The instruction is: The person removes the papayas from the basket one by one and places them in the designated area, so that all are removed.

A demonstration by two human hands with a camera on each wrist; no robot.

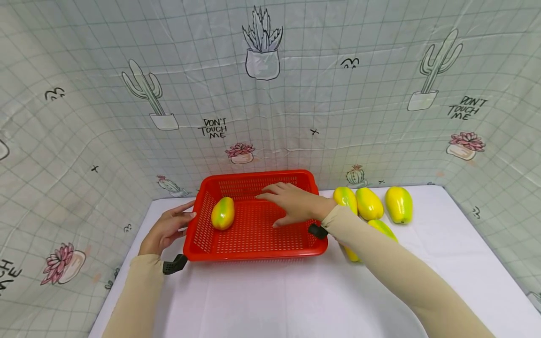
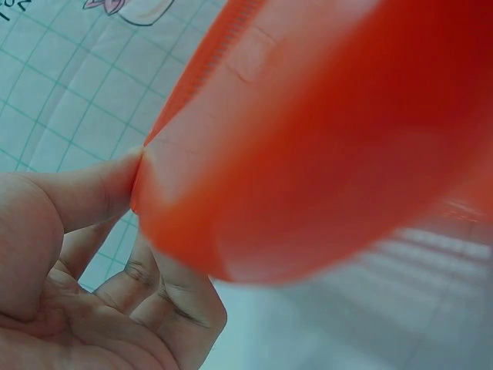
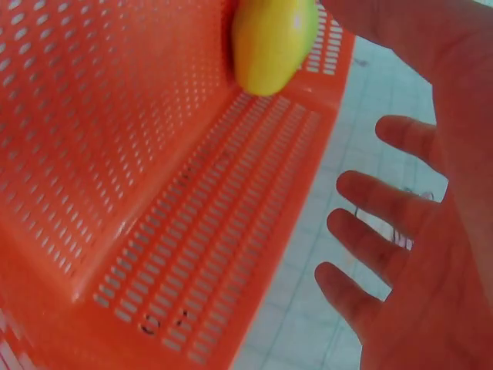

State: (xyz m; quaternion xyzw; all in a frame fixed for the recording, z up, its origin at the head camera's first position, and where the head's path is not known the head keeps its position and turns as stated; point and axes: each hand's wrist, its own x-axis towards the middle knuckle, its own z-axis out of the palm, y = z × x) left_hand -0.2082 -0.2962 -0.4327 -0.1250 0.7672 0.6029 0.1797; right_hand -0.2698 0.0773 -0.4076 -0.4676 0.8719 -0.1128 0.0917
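Note:
A red plastic basket (image 1: pixel 253 256) with slotted sides stands on the table. One yellow-green papaya (image 1: pixel 222 213) lies in its left part; the right wrist view also shows this papaya (image 3: pixel 273 42) against the basket wall. At the left side of the basket, my left hand (image 1: pixel 169 227) pinches the rim, thumb on top and fingers bent below, as the left wrist view shows. My right hand (image 1: pixel 291 202) hovers over the right half of the basket, fingers spread and holding nothing. Right of the basket lie several more papayas (image 1: pixel 369 204), some partly hidden by the right forearm.
A white cloth (image 1: pixel 270 300) covers the table. Behind and beside it hangs a grid-patterned curtain (image 1: pixel 296 108) printed with cacti, close to the basket's far edge. Black camera mounts (image 1: pixel 175 265) sit on both wrists.

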